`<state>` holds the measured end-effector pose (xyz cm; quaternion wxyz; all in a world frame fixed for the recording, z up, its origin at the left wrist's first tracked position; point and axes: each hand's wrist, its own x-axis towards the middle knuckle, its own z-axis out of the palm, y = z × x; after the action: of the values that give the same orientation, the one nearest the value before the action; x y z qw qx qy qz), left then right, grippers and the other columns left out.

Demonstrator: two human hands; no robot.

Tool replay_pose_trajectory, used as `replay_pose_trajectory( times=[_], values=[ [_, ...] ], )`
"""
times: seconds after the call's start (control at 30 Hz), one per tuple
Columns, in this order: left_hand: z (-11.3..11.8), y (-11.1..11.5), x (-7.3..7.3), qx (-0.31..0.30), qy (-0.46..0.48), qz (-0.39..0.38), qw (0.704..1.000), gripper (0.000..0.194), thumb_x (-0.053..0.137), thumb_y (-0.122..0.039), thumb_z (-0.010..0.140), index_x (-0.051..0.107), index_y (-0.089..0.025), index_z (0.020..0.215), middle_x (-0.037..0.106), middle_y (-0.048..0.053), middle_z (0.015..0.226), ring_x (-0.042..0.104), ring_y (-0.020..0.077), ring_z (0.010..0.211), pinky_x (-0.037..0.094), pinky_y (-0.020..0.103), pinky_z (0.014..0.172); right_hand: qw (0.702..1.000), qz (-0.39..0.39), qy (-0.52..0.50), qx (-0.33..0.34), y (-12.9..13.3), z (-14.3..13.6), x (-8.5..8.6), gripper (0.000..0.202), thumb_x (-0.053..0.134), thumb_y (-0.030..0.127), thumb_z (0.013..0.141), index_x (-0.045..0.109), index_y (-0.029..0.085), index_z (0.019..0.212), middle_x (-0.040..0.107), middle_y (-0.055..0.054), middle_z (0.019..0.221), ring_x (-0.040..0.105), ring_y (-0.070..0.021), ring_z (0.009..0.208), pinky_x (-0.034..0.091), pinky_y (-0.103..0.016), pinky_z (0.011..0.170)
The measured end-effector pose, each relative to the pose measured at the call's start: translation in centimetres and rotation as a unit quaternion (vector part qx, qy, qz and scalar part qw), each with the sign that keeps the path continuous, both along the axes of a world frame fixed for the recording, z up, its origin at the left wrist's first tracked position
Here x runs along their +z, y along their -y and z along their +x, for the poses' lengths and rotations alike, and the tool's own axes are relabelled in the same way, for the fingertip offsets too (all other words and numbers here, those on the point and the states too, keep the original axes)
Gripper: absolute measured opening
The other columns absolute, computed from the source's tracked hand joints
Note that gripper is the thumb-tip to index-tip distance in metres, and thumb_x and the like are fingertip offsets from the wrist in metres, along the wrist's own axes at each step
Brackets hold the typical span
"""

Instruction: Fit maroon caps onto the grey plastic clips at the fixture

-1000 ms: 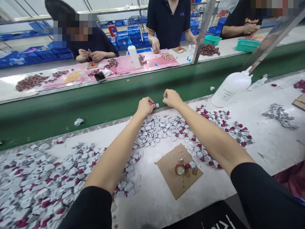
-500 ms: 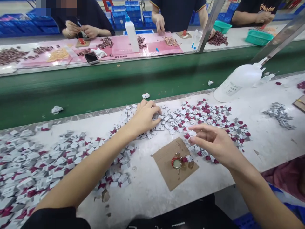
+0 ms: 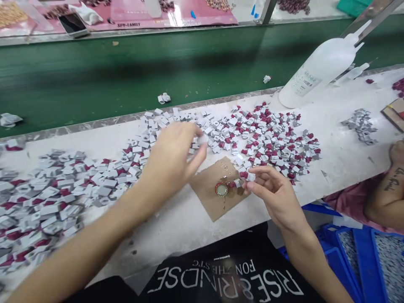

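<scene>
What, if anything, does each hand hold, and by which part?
Right hand: a small piece, by its grey part. Left hand: a pale piece; blur hides which part.

Bright light is washing the table [image 3: 331, 136]; left of the bottle [image 3: 318, 71], shadow is streaking the belt [image 3: 158, 61], the left hand [image 3: 173, 153] looking blurred.

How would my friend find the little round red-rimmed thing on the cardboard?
Start at the long white worktable beside the green strip. Near its front edge, left of the right hand, lies a brown cardboard piece. On it sits the small red-rimmed round cap: its pale circular middle sets it apart from the blocky grey-white and dark-red pieces.
</scene>
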<state>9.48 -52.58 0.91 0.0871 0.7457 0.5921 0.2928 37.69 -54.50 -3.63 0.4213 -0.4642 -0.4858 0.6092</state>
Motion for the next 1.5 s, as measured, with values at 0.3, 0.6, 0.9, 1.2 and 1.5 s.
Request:
replay_pose_trajectory(
  times=[0.3, 0.6, 0.9, 1.2, 1.5],
  values=[
    [4.4, 11.2, -7.9, 0.033, 0.061, 0.005, 0.998, 0.033, 0.059, -0.006, 0.111, 0.060, -0.029, 0.136, 0.083, 0.009, 0.127, 0.078, 0.0292, 0.115, 0.065, 0.046, 0.101, 0.999, 0.032, 0.041, -0.015, 1.7, -0.4, -0.6, 0.013, 0.086, 0.027, 0.100, 0.087, 0.035, 0.110, 0.088, -0.002, 0.101, 0.088, -0.0221, 0.091, 0.075, -0.035, 0.085],
    [2.6, 7.7, -7.0, 0.040, 0.145, -0.036, 0.988, 0.017, 0.065, -0.014, 0.110, 0.064, -0.028, 0.119, 0.081, 0.006, 0.115, 0.076, 0.0267, 0.107, 0.064, 0.045, 0.095, 0.982, 0.128, 0.138, 0.030, 1.9, -1.6, -0.3, 0.018, 0.077, 0.023, 0.104, 0.088, 0.035, 0.111, 0.087, -0.004, 0.115, 0.084, -0.0274, 0.114, 0.074, -0.045, 0.096],
    [0.9, 6.4, -4.6, 0.028, 0.422, -0.308, 0.852, 0.016, 0.081, -0.031, 0.095, 0.081, -0.027, 0.110, 0.086, 0.006, 0.107, 0.082, 0.0249, 0.096, 0.070, 0.041, 0.086, 0.971, 0.155, 0.176, 0.038, 1.8, -2.3, -0.7, 0.018, 0.075, 0.025, 0.105, 0.087, 0.033, 0.116, 0.088, -0.005, 0.112, 0.085, -0.0279, 0.104, 0.075, -0.048, 0.090],
    [-1.6, 4.6, -2.4, 0.023, 0.410, -0.364, 0.836, 0.018, 0.089, -0.032, 0.088, 0.081, -0.029, 0.104, 0.083, 0.004, 0.084, 0.080, 0.0236, 0.080, 0.070, 0.040, 0.079, 0.965, 0.177, 0.189, 0.040, 1.7, -2.6, -0.6, 0.017, 0.075, 0.024, 0.105, 0.087, 0.032, 0.112, 0.089, -0.005, 0.108, 0.086, -0.0272, 0.100, 0.075, -0.044, 0.085],
    [-1.7, 5.1, -2.2, -0.017, 0.469, -0.418, 0.778, 0.017, 0.082, -0.034, 0.099, 0.092, -0.032, 0.113, 0.088, 0.011, 0.107, 0.085, 0.0297, 0.103, 0.071, 0.049, 0.101, 0.966, 0.183, 0.178, 0.035, 1.5, -2.6, 0.0, 0.017, 0.076, 0.024, 0.103, 0.088, 0.034, 0.110, 0.088, -0.004, 0.106, 0.085, -0.0283, 0.096, 0.075, -0.045, 0.080]
  ],
)
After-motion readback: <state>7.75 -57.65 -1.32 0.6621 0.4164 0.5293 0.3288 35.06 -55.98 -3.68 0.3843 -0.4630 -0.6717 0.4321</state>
